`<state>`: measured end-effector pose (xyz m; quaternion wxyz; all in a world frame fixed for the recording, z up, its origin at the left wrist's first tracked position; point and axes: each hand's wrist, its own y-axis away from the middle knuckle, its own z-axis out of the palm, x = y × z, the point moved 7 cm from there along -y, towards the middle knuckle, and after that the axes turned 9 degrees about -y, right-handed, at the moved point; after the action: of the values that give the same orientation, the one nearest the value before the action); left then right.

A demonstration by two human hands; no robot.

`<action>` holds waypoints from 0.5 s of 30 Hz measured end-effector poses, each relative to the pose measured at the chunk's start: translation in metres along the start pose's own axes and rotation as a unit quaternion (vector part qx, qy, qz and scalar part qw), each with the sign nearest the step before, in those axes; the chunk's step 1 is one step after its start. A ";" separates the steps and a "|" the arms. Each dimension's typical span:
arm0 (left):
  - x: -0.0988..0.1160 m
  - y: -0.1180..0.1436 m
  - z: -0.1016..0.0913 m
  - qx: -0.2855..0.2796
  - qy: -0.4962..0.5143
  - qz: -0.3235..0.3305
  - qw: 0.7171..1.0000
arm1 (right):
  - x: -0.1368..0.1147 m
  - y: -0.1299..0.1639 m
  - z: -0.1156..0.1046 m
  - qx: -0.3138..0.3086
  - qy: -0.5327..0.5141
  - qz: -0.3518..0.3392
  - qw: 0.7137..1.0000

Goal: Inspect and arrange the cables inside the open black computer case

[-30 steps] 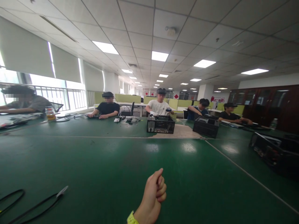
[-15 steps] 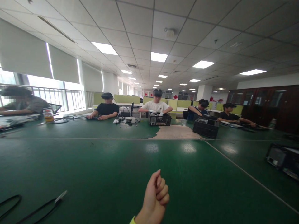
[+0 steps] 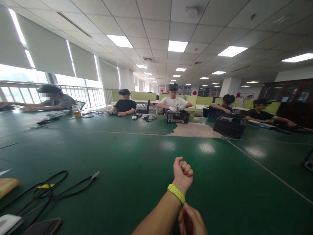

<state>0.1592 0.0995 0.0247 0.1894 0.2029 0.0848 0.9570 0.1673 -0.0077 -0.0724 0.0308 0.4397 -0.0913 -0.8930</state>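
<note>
My left hand is raised over the green tabletop as a fist, with nothing showing in it. A bright yellow-green perforated watch strap goes round the left wrist. From the bottom edge, my right hand reaches up to the strap's lower right side. Its fingers are bent together, with a fingertip against the strap's edge; part of the grip is hidden behind the forearm and below the frame.
Black cables lie at left, near a phone and a white object. Across the green table, several people sit working. One in white gloves handles an open computer case; another dark case stands to its right.
The left fist has risen, bringing the forearm and yellow-green strap into view. My right hand has come in from below to the strap. The view has turned left and tilted down.
</note>
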 end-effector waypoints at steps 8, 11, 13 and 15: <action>-0.005 0.000 0.010 -0.049 0.002 0.022 0.999 | -0.013 0.002 -0.010 -0.031 0.068 -0.019 0.997; 0.011 -0.002 0.010 -0.049 0.004 0.060 0.997 | -0.016 0.002 -0.004 -0.072 0.068 -0.024 0.995; 0.020 -0.004 0.011 -0.049 0.003 0.082 0.995 | -0.018 0.001 -0.003 -0.092 0.065 -0.030 0.993; 0.024 -0.004 0.013 -0.049 -0.004 0.100 0.994 | -0.021 -0.002 -0.004 -0.099 0.082 -0.040 0.991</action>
<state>0.1457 0.1140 0.0439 0.1033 0.2047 0.0165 0.9732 0.1833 -0.0033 -0.0594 0.0457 0.5092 0.0183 -0.8592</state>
